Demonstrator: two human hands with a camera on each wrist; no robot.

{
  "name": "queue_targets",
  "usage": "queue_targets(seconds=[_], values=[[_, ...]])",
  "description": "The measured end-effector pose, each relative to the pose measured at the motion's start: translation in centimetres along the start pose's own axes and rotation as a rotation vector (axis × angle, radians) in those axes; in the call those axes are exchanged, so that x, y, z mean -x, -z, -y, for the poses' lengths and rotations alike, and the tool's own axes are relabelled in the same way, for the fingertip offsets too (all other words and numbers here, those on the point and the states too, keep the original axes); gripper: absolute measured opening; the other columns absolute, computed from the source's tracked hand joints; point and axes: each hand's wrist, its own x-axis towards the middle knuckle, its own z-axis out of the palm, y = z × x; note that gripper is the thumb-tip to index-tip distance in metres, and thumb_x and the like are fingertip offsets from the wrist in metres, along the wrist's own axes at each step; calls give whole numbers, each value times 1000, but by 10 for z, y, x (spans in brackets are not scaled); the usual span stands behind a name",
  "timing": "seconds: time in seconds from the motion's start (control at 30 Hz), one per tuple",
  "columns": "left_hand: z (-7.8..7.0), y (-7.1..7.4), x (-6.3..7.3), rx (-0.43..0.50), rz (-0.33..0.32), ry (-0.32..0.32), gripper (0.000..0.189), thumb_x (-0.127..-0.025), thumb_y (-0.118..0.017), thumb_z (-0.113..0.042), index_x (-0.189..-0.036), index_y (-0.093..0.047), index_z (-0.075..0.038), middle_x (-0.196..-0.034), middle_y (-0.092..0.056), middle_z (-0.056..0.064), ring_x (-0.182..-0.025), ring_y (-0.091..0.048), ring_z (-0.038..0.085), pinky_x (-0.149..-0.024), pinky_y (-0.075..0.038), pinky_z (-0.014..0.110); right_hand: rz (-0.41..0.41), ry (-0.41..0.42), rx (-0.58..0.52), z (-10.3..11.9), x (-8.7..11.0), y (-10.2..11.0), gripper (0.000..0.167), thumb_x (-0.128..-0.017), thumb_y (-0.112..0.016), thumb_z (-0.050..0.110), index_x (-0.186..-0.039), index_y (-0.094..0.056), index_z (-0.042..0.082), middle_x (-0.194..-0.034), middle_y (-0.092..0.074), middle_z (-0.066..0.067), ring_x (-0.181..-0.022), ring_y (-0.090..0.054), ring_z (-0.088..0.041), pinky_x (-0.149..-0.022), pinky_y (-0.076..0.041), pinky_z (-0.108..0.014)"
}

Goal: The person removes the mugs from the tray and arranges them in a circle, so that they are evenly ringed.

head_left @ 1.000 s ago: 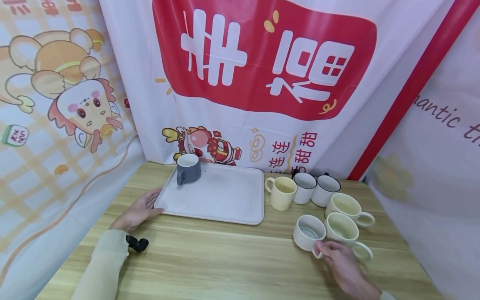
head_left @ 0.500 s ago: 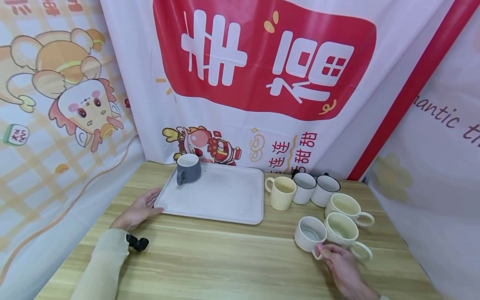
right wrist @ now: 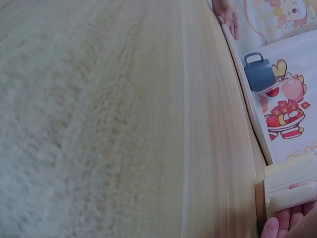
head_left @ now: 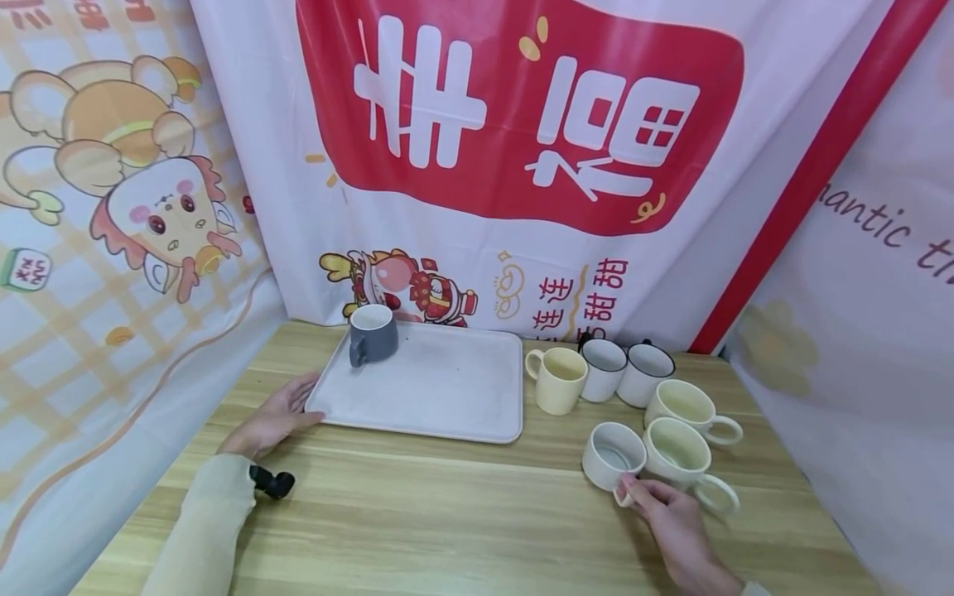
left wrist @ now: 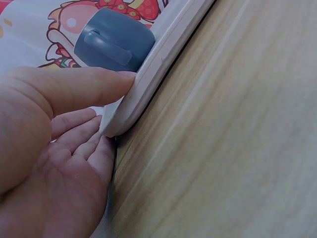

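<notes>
In the head view my right hand (head_left: 674, 526) pinches the handle of a white mug (head_left: 600, 473), at the right front of the table. The right wrist view shows this ribbed mug (right wrist: 290, 183) at its lower right edge; whether its base touches the table I cannot tell. My left hand (head_left: 277, 416) is at the left front corner of a pale grey rectangular tray (head_left: 440, 389). Its thumb (left wrist: 94, 88) touches the rim, and straight fingers reach around the corner. A dark grey mug (head_left: 376, 341) stands upright in the tray's back left corner, handle toward the front.
Right of the tray stand a yellow mug (head_left: 559, 382), two white mugs with dark rims (head_left: 600, 372) and two pale green-yellow mugs (head_left: 681, 414). One pale mug is very close to the held mug. A printed curtain (head_left: 447, 240) backs the wooden table (head_left: 417, 521).
The white mug has shifted only slightly, a little left and back, with my right hand at its handle. My left hand, the tray and the grey mug stay put.
</notes>
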Motion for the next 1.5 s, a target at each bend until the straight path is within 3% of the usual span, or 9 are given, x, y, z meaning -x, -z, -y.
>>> queue_targets(seconds=[0.17, 0.57, 0.67, 0.77, 0.97, 1.17, 1.27, 1.37, 1.5], values=[[-1, -1, 1, 6, -2, 4, 96, -99, -71, -6, -168, -6, 2, -177, -2, 25, -163, 0, 49, -134, -8, 64, -17, 6, 59, 0, -1, -1, 40, -101, -74, 32, -116, -77, -4, -96, -83, 6, -90, -73, 3, -84, -63, -13], [-1, -4, 1, 6, -1, 4, 94, -100, -70, -6, -168, -5, 1, -177, -3, 25, -164, -1, 48, -134, -9, 63, -27, -9, 151, 3, 1, 1, 54, -96, -76, 49, -119, -77, 0, -101, -83, 2, -87, -73, 0, -83, -62, -14], [-2, -4, 0, 12, -1, 4, 94, -100, -69, -5, -168, -5, 1, -177, -3, 25, -164, 0, 48, -134, -8, 63, -15, -4, 211, 6, 0, 8, 57, -95, -76, 51, -122, -76, 2, -104, -83, 0, -89, -74, -3, -83, -61, -13], [-2, -4, 0, 20, 2, 4, 95, -100, -70, -5, -168, -5, 1, -177, -2, 25, -164, 0, 47, -134, -8, 63, -18, 24, 339, 11, 3, 18, 58, -94, -75, 57, -123, -77, 6, -105, -82, 0, -90, -73, -5, -80, -57, -14], [-6, -1, 0, 15, 13, -19, 95, -99, -71, -6, -168, -5, 3, -177, -2, 26, -163, 0, 50, -133, -8, 64, -35, 171, 549, 30, 12, 32, 46, -93, -79, 52, -119, -79, 14, -110, -78, 1, -91, -64, 1, -77, -54, -15], [-8, 2, 2, 6, -3, -10, 96, -99, -71, -7, -168, -4, 2, -177, -2, 26, -163, -1, 49, -133, -8, 64, -15, 379, 571, 57, 10, 22, 41, -91, -83, 42, -120, -78, 13, -116, -80, -4, -98, -68, 5, -84, -55, -9], [-6, 2, 2, 7, -6, 0, 97, -99, -72, -8, -168, -5, 1, -177, -2, 25, -164, -1, 47, -134, -8, 63, 0, 493, 548, 69, 4, 8, 38, -90, -86, 32, -119, -78, 10, -117, -80, -8, -103, -71, -2, -91, -54, -6], [-3, 2, 2, 14, 4, 4, 97, -99, -72, -8, -168, -5, 1, -177, -2, 25, -164, -1, 48, -134, -8, 63, 36, 555, 533, 81, -3, -8, 39, -87, -89, 29, -120, -78, 9, -118, -80, -8, -110, -73, -14, -99, -57, -15], [-2, 0, 2, 26, 7, 8, 97, -99, -72, -8, -168, -4, 1, -177, -2, 25, -164, -1, 48, -134, -8, 63, 112, 570, 541, 96, -13, -33, 47, -86, -89, 33, -127, -75, 13, -125, -78, -6, -121, -72, -27, -109, -60, -42]])
